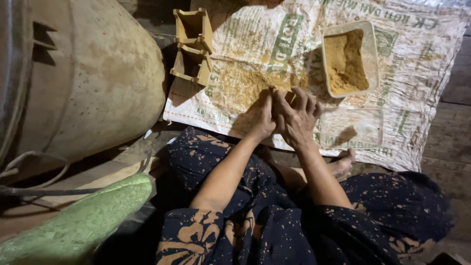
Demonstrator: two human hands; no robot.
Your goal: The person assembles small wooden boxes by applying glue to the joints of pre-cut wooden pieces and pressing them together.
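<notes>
A woven sack (402, 122) covers the plank floor. Your left hand (260, 120) and right hand (297, 118) press together, pinching something hidden, over the loose powder (245, 83) just left of the tub (374, 54). A knock could spill the tub.

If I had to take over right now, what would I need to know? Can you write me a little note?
Left hand and right hand: pressed together over the woven sack, fingers closed around something small; what it is cannot be seen.
Yellow-brown powder lies loose on the sack just in front of the hands.
More powder fills the clear tub to the right.
Two small wooden moulds stand at the sack's far left edge; they look empty.
Nothing shaped lies finished in view.
</notes>
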